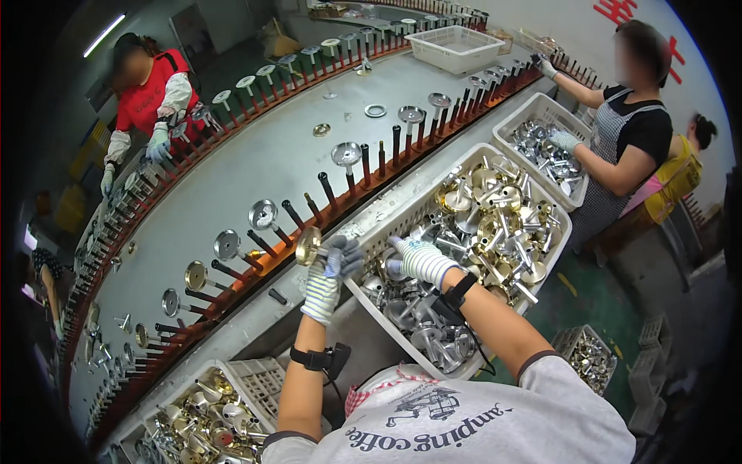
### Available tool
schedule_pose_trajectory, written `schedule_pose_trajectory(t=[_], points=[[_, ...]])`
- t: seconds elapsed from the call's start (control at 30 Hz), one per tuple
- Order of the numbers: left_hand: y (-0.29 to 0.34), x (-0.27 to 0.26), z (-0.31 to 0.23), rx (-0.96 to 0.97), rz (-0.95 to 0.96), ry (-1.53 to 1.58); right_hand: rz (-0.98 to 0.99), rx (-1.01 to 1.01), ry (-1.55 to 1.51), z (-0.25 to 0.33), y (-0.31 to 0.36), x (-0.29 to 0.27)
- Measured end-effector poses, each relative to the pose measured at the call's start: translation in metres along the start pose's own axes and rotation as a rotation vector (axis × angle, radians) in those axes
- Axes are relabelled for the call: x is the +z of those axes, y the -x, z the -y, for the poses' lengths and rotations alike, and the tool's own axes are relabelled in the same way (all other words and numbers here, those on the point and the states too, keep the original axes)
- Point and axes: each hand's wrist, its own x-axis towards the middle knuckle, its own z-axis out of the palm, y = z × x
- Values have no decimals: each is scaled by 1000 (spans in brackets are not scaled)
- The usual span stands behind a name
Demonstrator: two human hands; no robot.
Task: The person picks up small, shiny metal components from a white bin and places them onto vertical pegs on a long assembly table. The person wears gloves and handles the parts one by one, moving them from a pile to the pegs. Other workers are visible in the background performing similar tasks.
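My left hand, in a striped glove with grey fingertips, is closed on the stem of a gold disc-headed metal part. It holds this part beside the orange-red conveyor edge, among upright dark pegs. My right hand, gloved the same way, reaches over the near part of a large white plastic basket. Its fingers curl down at a silver disc-headed metal part, partly hidden by the glove. Gold and silver disc-headed parts with short stems fill the basket in a loose pile.
The curved conveyor carries silver discs on pegs around a grey table. A white basket of parts stands at lower left. One co-worker handles parts at right; another in red works across the table. An empty-looking white crate sits far back.
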Motion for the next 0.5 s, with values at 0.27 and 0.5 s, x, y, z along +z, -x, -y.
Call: schedule_pose_trajectory(t=[0.27, 0.5], points=[[-118, -50, -39, 387, -572, -888, 195, -127, 206, -15, -20, -24], [-153, -119, -12, 110, -689, -1221, -32, -116, 63, -51, -14, -30]])
